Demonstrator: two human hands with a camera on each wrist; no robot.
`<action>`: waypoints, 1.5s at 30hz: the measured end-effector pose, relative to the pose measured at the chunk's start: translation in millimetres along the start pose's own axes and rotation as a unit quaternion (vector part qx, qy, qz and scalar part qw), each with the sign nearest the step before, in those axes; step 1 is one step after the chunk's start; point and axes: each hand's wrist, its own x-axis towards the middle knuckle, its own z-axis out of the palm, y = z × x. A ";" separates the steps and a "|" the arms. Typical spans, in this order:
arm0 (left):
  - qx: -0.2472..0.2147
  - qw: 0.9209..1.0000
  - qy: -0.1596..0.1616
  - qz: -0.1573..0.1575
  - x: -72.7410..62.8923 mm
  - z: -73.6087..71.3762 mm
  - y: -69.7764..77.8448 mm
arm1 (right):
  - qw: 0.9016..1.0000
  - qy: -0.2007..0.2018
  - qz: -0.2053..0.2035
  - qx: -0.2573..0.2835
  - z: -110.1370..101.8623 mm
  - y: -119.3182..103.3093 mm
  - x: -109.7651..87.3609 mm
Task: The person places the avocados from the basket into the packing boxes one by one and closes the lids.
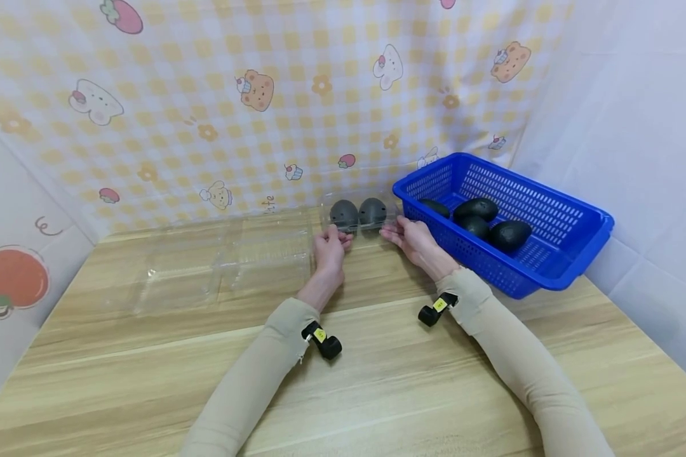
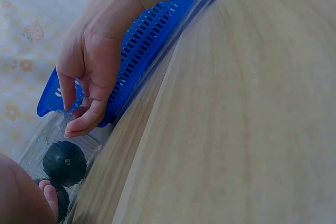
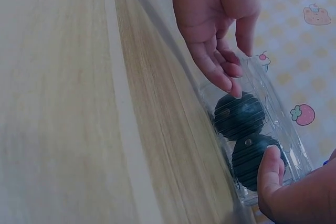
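Observation:
A clear plastic clamshell box [image 3: 287, 124] stands at the back of the table against the patterned cloth. Two dark avocados, a left one [image 1: 344, 212] and a right one [image 1: 373, 212], sit side by side in it, seen through ridged plastic. My left hand [image 1: 329, 251] pinches the box's front left corner between thumb and fingers. At the opposite front corner, my right hand [image 1: 416, 242] grips the box, its fingers bent and its thumb on the upper edge. Part of the right hand also shows low in the right wrist view.
Just right of the box is a blue slotted basket [image 1: 549, 219] holding several avocados [image 1: 510, 236]. Clear plastic containers [image 1: 177, 273] lie open on the left of the wooden table [image 1: 377, 381]. Cloth hangs behind and at both sides.

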 end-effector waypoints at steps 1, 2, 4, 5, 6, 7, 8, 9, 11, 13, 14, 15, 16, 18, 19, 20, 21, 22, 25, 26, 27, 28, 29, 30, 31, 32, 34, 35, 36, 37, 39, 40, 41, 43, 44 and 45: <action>-0.004 1.000 -0.003 -0.003 0.2 -0.1 0.3 | 1.000 0.002 0.000 0.002 0.2 0.0 0.5; -0.010 1.000 -0.006 -0.005 0.6 -0.2 0.5 | 1.000 0.004 -0.001 0.003 0.5 0.0 1.1; -0.026 1.000 -0.014 -0.010 1.3 -0.1 1.1 | 1.000 0.008 -0.002 0.007 1.2 -0.1 2.5; -0.032 0.999 -0.017 -0.012 1.4 -0.1 1.6 | 1.000 0.010 -0.002 0.009 1.7 0.0 3.3; -0.038 0.999 -0.020 -0.014 1.4 0.0 2.2 | 1.000 0.012 -0.003 0.010 2.1 0.0 4.0; -0.043 0.999 -0.023 -0.016 1.6 0.0 2.6 | 1.000 0.015 -0.003 0.011 2.4 0.1 4.6; -0.048 0.998 -0.026 -0.018 1.7 0.1 3.1 | 1.000 0.016 -0.003 0.013 2.7 0.2 5.2; -0.051 0.998 -0.029 -0.019 1.6 0.3 3.6 | 1.000 0.017 -0.003 0.013 2.9 0.4 5.7; -0.053 0.998 -0.032 -0.023 1.5 0.6 4.6 | 1.000 0.016 -0.002 0.015 3.0 0.5 5.9; -0.054 0.997 -0.036 -0.029 0.8 1.3 5.5 | 1.000 0.016 -0.001 0.014 3.0 0.6 5.1; -0.053 0.997 -0.039 -0.033 -0.1 1.5 5.9 | 1.000 0.015 -0.001 0.014 3.0 0.8 4.8; -0.050 0.997 -0.043 -0.037 -0.9 1.5 6.4 | 1.000 0.015 0.001 0.013 3.0 1.0 4.3; -0.043 0.997 -0.046 -0.042 -2.1 1.9 7.1 | 1.000 0.012 0.003 0.011 3.1 0.8 3.1; -0.027 0.997 -0.054 -0.053 -5.1 2.6 8.5 | 1.000 0.009 0.006 0.005 3.8 0.6 0.8; -0.017 0.996 -0.059 -0.058 -7.0 3.0 9.3 | 1.000 0.005 0.008 0.003 4.1 0.5 -0.6; -0.005 0.996 -0.064 -0.063 -8.8 3.5 10.0 | 1.000 0.000 0.011 0.001 4.4 0.3 -2.0; 0.005 0.995 -0.069 -0.068 -10.5 4.1 10.6 | 1.000 -0.003 0.013 -0.003 4.9 0.2 -3.6; 0.014 0.995 -0.073 -0.071 -12.4 4.8 11.2 | 1.000 -0.008 0.015 -0.007 5.2 0.0 -5.3; 0.030 0.992 -0.088 -0.079 -17.6 6.2 12.9 | 0.999 -0.022 0.022 -0.012 5.2 0.0 -8.5; 0.034 0.992 -0.093 -0.080 -19.2 6.6 13.4 | 0.999 -0.026 0.025 -0.015 5.1 0.0 -9.3; 0.039 0.991 -0.097 -0.081 -21.2 6.8 14.4 | 0.999 -0.030 0.028 -0.018 4.9 0.1 -10.0; 0.046 0.991 -0.102 -0.080 -22.9 7.0 15.3 | 0.999 -0.034 0.031 -0.018 4.5 0.1 -10.7; 0.053 0.990 -0.106 -0.080 -24.3 7.0 15.9 | 0.998 -0.038 0.033 -0.021 4.3 0.2 -11.3; 0.060 0.989 -0.109 -0.079 -25.6 6.8 16.5 | 0.998 -0.043 0.036 -0.024 4.2 0.3 -11.8; 0.069 0.988 -0.113 -0.078 -26.8 6.8 16.9 | 0.998 -0.048 0.039 -0.029 3.9 0.5 -12.5; 0.077 0.987 -0.116 -0.077 -27.9 6.6 17.3 | 0.997 -0.053 0.042 -0.034 3.7 0.8 -13.0; 0.091 0.985 -0.124 -0.077 -30.4 6.1 18.3 | 0.996 -0.067 0.046 -0.047 3.8 1.7 -14.1; 0.094 0.984 -0.128 -0.076 -31.5 5.6 18.6 | 0.995 -0.075 0.047 -0.053 3.9 2.2 -14.7; 0.097 0.983 -0.134 -0.075 -32.9 5.3 19.2 | 0.994 -0.083 0.047 -0.059 4.5 2.6 -15.3; 0.100 0.982 -0.141 -0.074 -34.6 4.8 20.0 | 0.993 -0.089 0.047 -0.064 5.1 3.0 -16.0; 0.102 0.980 -0.155 -0.069 -38.3 3.8 22.0 | 0.991 -0.101 0.045 -0.071 6.6 3.7 -17.4; 0.103 0.979 -0.162 -0.067 -39.8 3.0 22.8 | 0.991 -0.106 0.045 -0.073 7.4 4.0 -18.1; 0.104 0.978 -0.168 -0.064 -41.5 2.2 23.8 | 0.990 -0.108 0.045 -0.075 8.3 4.2 -18.7; 0.112 0.975 -0.180 -0.061 -44.8 0.4 26.4 | 0.989 -0.115 0.046 -0.078 9.8 4.3 -20.1; 0.118 0.974 -0.186 -0.061 -46.2 -0.6 27.9 | 0.989 -0.119 0.047 -0.080 10.3 4.4 -20.7; 0.126 0.972 -0.190 -0.060 -47.5 -2.0 29.2 | 0.988 -0.122 0.048 -0.082 10.9 4.3 -21.4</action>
